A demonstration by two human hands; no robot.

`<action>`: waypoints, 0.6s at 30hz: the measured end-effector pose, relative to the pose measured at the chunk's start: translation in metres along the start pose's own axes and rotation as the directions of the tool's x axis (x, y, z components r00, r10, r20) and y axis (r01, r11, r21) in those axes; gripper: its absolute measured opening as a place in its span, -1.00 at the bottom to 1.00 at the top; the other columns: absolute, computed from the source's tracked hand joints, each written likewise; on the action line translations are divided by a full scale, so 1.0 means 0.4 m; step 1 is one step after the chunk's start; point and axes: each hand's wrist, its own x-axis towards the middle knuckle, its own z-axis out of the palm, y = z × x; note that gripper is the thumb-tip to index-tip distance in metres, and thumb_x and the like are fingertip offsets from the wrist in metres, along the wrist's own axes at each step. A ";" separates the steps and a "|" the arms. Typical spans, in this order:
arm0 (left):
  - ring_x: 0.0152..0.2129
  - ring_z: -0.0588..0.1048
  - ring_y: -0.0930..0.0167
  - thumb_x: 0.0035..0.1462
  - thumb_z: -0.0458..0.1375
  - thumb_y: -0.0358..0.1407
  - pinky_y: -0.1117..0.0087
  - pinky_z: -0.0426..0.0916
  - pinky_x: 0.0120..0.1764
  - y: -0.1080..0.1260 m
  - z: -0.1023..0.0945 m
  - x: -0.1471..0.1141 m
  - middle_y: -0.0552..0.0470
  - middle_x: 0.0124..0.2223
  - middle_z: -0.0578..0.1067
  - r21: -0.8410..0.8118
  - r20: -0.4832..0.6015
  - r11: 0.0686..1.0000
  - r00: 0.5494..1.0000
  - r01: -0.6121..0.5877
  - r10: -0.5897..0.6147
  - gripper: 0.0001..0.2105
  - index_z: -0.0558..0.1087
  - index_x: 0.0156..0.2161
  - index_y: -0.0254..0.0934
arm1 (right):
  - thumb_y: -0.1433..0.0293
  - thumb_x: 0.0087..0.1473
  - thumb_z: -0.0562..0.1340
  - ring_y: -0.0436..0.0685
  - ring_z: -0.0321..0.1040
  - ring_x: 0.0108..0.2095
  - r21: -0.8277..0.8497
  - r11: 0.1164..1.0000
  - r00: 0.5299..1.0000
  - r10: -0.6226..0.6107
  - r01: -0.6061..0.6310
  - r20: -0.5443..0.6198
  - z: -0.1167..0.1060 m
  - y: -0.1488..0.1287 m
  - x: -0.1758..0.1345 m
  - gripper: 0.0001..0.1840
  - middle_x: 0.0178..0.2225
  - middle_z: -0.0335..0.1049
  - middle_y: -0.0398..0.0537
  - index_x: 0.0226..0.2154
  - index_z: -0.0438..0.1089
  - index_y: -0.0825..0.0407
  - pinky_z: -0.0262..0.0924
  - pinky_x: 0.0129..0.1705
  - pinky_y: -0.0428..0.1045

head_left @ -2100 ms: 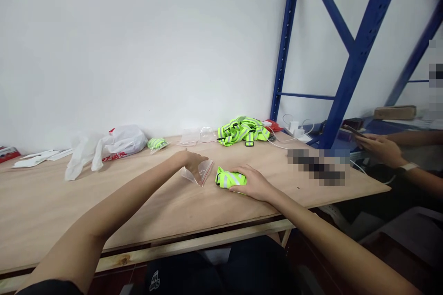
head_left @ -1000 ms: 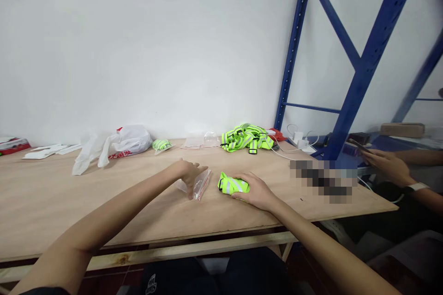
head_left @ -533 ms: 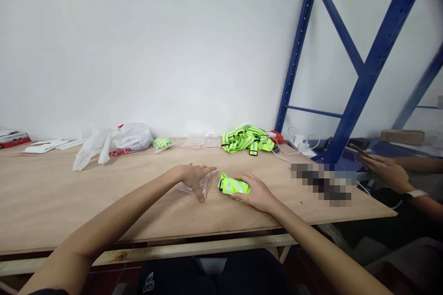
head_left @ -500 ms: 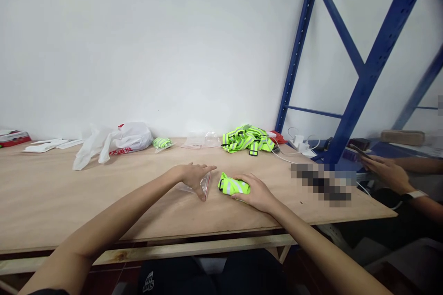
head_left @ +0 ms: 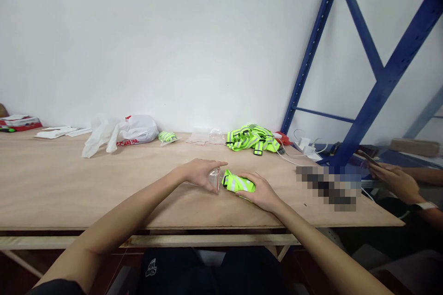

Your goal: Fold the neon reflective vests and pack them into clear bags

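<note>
My left hand [head_left: 199, 174] curves around a clear zip bag [head_left: 215, 178], with thumb and fingers apart on either side of it. A red line runs along the bag's mouth, which faces right. Close by on the right lies a rolled bundle of fluorescent yellow-green reflective strap [head_left: 238, 184] with silver-grey stripes and a black buckle at its left end. Wrapped over the bundle's right end is my right hand [head_left: 263, 194]. The bundle's left end is just beside the bag's mouth; whether they touch I cannot tell.
A heap of similar reflective straps [head_left: 252, 138], flat clear bags [head_left: 202, 135], a bagged bundle [head_left: 167, 137] and a white plastic bag [head_left: 138, 129] lie along the wall. Blue rack posts [head_left: 367, 101] rise at right, near white chargers [head_left: 304, 145] and another person's hands [head_left: 398, 183].
My left hand has brought the bag's mouth nearer to the rolled strap. My right hand still grips the roll. The whole view has shifted slightly.
</note>
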 end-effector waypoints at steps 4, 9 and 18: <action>0.16 0.39 0.07 -0.06 0.32 0.13 0.25 0.26 0.10 -0.003 0.019 0.007 -0.14 0.31 0.33 0.011 -0.034 1.000 0.999 -0.013 0.013 0.04 -0.02 0.43 -0.13 | 0.14 -0.03 0.43 0.32 0.41 -0.04 0.018 0.994 0.995 -0.103 0.103 0.003 0.003 0.004 -0.006 -0.44 -0.04 0.50 0.06 0.03 0.46 -0.04 0.30 0.02 0.21; 0.12 0.42 0.04 -0.08 0.33 0.16 0.23 0.27 0.08 0.006 0.033 0.017 -0.20 0.26 0.38 0.031 -0.067 0.997 0.995 -0.072 0.074 0.07 -0.02 0.43 -0.18 | 0.17 -0.03 0.44 0.32 0.39 -0.01 0.010 0.981 0.980 -0.192 0.192 0.043 -0.002 0.004 -0.009 -0.41 -0.01 0.51 0.05 0.07 0.44 -0.07 0.30 0.04 0.22; 0.17 0.37 0.02 -0.05 0.32 0.18 0.23 0.23 0.12 0.033 0.073 0.042 -0.27 0.29 0.33 -0.055 -0.110 0.985 0.981 -0.167 0.160 0.04 0.04 0.41 -0.28 | 0.17 -0.06 0.47 0.31 0.37 0.06 0.039 0.973 0.970 -0.228 0.226 0.079 0.007 -0.031 0.027 -0.44 0.04 0.47 0.04 0.01 0.47 -0.07 0.25 0.13 0.19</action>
